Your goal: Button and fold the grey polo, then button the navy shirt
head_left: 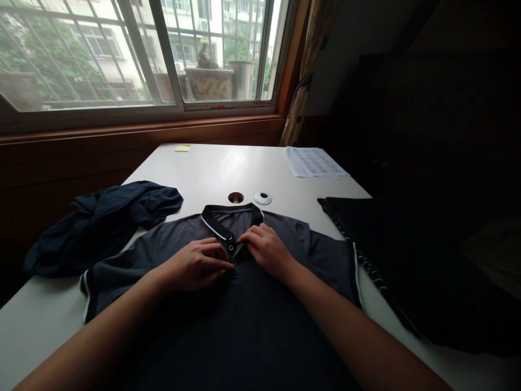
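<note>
A dark polo shirt (244, 315) lies spread front side up on the white table, its black collar (215, 220) edged in white and pointing away from me. Several ring-shaped buttons run down the placket (231, 247), which is partly open at the neck. My left hand (201, 263) is closed on the left of the placket, fingertips pinching the shirt beside a lower button. On the other side, my right hand (266, 247) pinches the placket edge just below the collar. The fingers partly hide the cloth they grip.
A crumpled dark garment (109, 220) lies at the left. Dark folded cloth (407, 260) covers the right side. Behind the collar are a round table hole (236, 197) and a white ring cap (263, 198). Printed sheets (313, 162) and a yellow note (182, 147) lie farther back.
</note>
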`<control>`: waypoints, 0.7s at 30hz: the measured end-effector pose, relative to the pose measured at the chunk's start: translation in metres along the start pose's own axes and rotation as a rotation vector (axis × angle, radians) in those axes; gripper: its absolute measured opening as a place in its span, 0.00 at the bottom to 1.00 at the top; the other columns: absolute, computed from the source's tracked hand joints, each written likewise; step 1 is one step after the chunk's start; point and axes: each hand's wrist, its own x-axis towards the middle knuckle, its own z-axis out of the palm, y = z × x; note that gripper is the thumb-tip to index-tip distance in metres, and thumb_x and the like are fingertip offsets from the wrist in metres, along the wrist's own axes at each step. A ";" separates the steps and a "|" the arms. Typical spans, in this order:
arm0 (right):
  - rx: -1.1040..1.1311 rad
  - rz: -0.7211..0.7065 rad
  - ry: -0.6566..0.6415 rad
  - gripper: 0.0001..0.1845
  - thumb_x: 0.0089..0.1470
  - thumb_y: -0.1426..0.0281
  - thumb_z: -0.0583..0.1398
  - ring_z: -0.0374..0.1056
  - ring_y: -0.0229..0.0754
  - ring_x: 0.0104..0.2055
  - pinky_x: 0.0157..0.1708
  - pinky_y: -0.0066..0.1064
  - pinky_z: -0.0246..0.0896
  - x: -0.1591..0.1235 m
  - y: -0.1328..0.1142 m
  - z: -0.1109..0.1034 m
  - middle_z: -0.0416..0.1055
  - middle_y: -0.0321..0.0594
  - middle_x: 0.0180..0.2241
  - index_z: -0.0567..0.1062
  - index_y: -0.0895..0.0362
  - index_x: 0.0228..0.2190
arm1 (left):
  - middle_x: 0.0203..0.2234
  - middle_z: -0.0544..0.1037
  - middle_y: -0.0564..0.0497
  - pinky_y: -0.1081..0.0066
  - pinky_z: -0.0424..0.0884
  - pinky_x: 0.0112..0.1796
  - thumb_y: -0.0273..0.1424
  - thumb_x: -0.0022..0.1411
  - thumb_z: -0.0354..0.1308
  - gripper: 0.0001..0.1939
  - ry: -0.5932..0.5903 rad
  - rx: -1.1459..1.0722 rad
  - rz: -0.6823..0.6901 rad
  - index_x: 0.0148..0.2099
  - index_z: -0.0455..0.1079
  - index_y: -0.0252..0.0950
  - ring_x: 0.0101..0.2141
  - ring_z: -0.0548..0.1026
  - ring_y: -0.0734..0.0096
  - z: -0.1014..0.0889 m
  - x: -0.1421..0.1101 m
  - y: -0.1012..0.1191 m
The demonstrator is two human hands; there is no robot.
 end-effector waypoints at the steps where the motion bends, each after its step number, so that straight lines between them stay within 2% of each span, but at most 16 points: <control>1: -0.031 0.001 0.019 0.10 0.62 0.76 0.58 0.63 0.48 0.44 0.48 0.42 0.57 0.000 0.000 0.000 0.75 0.42 0.40 0.77 0.52 0.41 | 0.39 0.78 0.47 0.66 0.73 0.40 0.27 0.66 0.58 0.13 0.002 0.005 -0.006 0.52 0.76 0.43 0.38 0.76 0.68 0.001 0.000 0.000; 4: -0.055 0.014 0.068 0.09 0.63 0.74 0.59 0.61 0.50 0.47 0.49 0.45 0.55 0.000 -0.001 -0.001 0.76 0.42 0.40 0.78 0.51 0.40 | 0.38 0.78 0.47 0.66 0.73 0.40 0.27 0.67 0.57 0.12 0.017 0.014 -0.013 0.50 0.76 0.42 0.38 0.76 0.68 0.003 0.000 0.000; 9: -0.003 0.004 0.095 0.08 0.62 0.76 0.59 0.59 0.52 0.58 0.57 0.47 0.51 0.000 0.001 0.000 0.77 0.41 0.42 0.77 0.53 0.39 | 0.38 0.78 0.47 0.67 0.73 0.40 0.27 0.68 0.56 0.11 0.027 0.023 -0.025 0.50 0.77 0.41 0.38 0.75 0.68 0.005 -0.001 -0.003; 16: -0.045 0.105 0.106 0.05 0.62 0.72 0.61 0.61 0.51 0.49 0.53 0.46 0.55 0.001 0.003 0.002 0.78 0.40 0.39 0.77 0.53 0.39 | 0.39 0.78 0.47 0.67 0.73 0.39 0.28 0.69 0.55 0.13 0.013 0.072 -0.034 0.52 0.75 0.41 0.39 0.75 0.67 0.005 0.000 -0.004; 21: -0.097 0.133 0.129 0.05 0.62 0.71 0.61 0.60 0.52 0.48 0.52 0.46 0.57 0.000 0.003 0.002 0.77 0.41 0.40 0.76 0.53 0.41 | 0.41 0.77 0.46 0.66 0.73 0.39 0.28 0.69 0.54 0.15 -0.006 0.089 -0.025 0.55 0.74 0.42 0.39 0.74 0.66 0.005 0.000 -0.004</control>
